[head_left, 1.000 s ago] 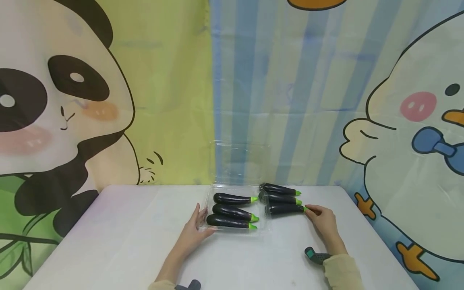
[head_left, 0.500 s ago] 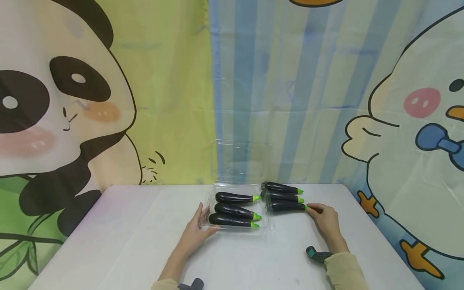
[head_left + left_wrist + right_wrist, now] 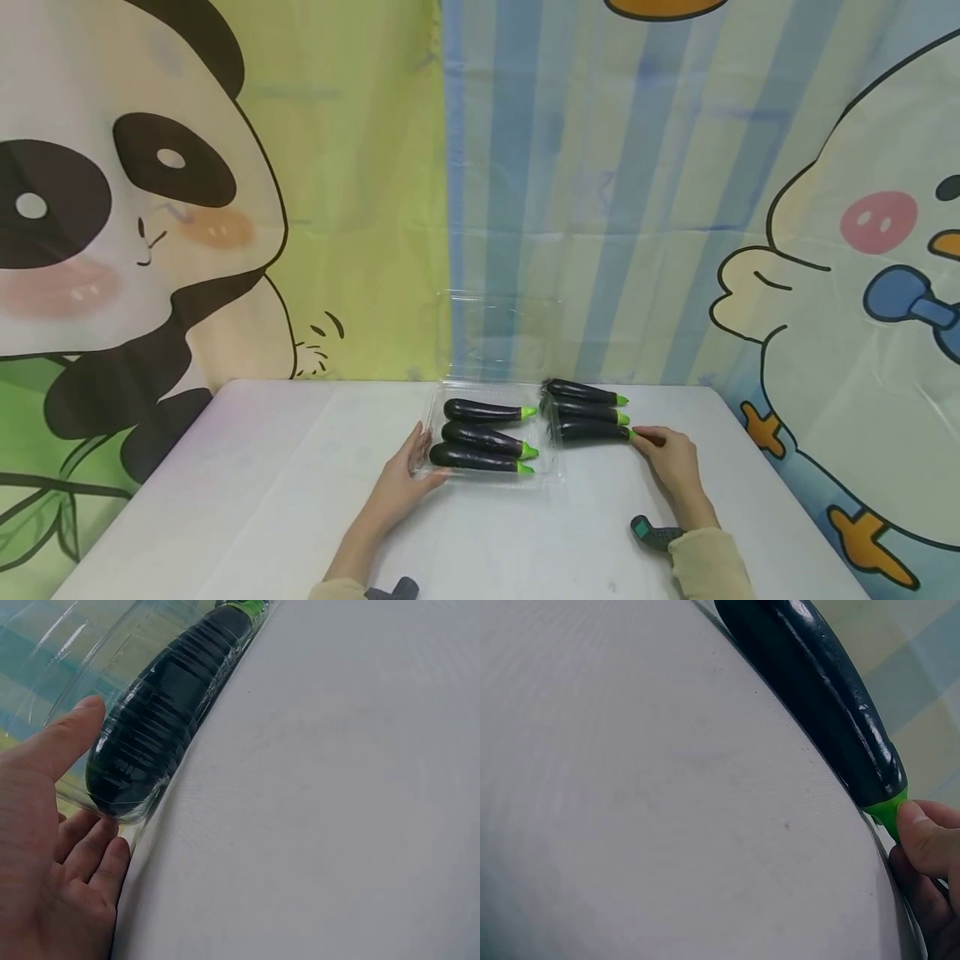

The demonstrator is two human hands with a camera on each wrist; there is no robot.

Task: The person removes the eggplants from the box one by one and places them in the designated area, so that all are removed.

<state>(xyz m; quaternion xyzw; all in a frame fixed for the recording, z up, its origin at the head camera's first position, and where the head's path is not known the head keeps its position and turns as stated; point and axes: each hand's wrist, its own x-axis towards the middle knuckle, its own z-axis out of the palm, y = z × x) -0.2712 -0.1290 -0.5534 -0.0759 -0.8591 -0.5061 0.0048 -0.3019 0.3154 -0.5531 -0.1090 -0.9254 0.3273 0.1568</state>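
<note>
A clear plastic box (image 3: 549, 468) lies on the table with its lid (image 3: 498, 337) standing up behind. Three dark eggplants lie side by side in it, green stem ends to the right; the front eggplant (image 3: 476, 457) shows through the ribbed wall in the left wrist view. My left hand (image 3: 396, 490) holds the box's front left corner, thumb (image 3: 71, 739) along the front wall and fingers round the end. Right of the box lie three more eggplants in a row. My right hand (image 3: 670, 462) pinches the green stem of the nearest eggplant (image 3: 825, 705) between thumb and fingers.
The white table (image 3: 247, 500) ends at a cloth backdrop (image 3: 360, 208) with cartoon animals. Left ends of the outer eggplants, such as the back eggplant (image 3: 581, 392), sit close by the box's right wall. A dark wrist device (image 3: 652, 533) is by the right sleeve.
The head view shifts slightly. Both hands keep their places at the box corner and the eggplant's stem.
</note>
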